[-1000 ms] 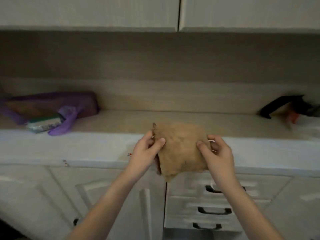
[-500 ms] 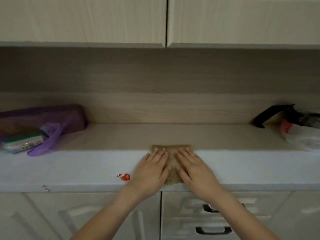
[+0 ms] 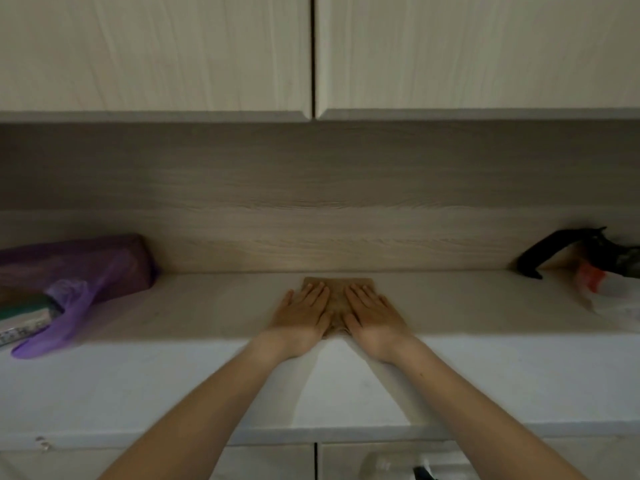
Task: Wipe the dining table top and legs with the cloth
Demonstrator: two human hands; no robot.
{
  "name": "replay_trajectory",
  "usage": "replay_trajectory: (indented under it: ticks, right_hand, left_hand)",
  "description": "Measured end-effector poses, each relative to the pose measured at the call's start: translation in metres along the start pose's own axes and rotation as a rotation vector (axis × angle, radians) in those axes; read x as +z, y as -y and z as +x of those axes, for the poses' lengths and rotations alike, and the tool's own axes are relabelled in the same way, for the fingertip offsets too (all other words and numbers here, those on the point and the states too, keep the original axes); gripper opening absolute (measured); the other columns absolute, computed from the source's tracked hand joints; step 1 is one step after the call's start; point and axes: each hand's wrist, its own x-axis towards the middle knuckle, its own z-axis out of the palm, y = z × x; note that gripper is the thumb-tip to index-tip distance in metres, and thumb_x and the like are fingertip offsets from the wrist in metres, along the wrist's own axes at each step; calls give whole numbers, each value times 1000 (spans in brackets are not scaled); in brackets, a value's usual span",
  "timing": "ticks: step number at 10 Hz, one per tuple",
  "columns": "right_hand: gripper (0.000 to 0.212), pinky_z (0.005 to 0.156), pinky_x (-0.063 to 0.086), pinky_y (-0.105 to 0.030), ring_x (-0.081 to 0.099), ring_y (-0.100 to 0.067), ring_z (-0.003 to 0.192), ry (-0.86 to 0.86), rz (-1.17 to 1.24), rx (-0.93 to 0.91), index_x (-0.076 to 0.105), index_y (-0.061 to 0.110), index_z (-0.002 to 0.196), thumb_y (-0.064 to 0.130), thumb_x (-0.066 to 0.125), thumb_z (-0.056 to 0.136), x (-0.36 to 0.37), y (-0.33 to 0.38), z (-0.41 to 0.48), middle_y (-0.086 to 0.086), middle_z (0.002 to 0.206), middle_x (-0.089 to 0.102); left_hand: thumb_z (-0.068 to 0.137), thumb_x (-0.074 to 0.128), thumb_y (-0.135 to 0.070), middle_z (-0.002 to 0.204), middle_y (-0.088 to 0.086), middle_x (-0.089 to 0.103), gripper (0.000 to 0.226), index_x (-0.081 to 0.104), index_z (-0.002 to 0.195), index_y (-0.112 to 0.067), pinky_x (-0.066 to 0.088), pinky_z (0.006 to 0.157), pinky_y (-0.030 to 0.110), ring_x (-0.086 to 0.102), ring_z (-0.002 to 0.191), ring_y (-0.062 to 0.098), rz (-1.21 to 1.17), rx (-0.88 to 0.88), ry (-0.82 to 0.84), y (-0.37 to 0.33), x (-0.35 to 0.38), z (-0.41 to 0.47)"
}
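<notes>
From the head view, the tan cloth (image 3: 337,299) lies flat on the pale table (image 3: 485,306), near the back wall panel. The left hand (image 3: 301,317) and right hand (image 3: 372,318) lie side by side on it. Their fingers (image 3: 317,294) are straight and spread, pressing down and gripping nothing. To wipe well, the person should probably press evenly through both palms and use overlapping strokes. The strokes should stop short of the purple bag (image 3: 86,271) on the left.

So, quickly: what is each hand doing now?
Left hand: open, pressing flat on the brown rectangular cloth.
Right hand: open, pressing the same cloth.
</notes>
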Motion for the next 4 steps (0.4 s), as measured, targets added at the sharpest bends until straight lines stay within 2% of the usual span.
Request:
replay_trajectory:
  ticks: [1,2,3,4]
  right_hand:
    - [59,120,5,-37,4,-13,150,-15,79,33,11,18,155,40,24,102,1,-2,11,2,163,6]
    - [59,120,5,-36,4,-12,149,-30,120,39,12,19,155,39,27,101,1,-3,13,3,163,8]
    - [58,118,13,-33,23,-16,146,-131,233,13,31,17,150,41,35,98,-4,-1,6,-2,158,28]
    - [54,111,35,-32,55,-21,122,-459,602,13,61,17,125,45,39,85,-12,6,-23,-3,127,62]
  left_hand:
    - [103,19,-37,163,-3,-2,57,3,154,-19,-1,120,42,-4,149,14,-53,-15,12,3,1,12]
    - [103,18,-38,163,-3,-2,57,2,154,-19,-2,120,44,-3,149,14,-53,-15,34,4,-3,13]
    - [103,15,-42,163,0,-3,59,2,154,-17,-5,119,45,-4,149,14,-18,-26,80,0,-17,12]
    - [102,23,-45,162,4,6,61,10,154,-15,5,120,38,7,149,16,-247,-91,-3,-5,-35,-9]
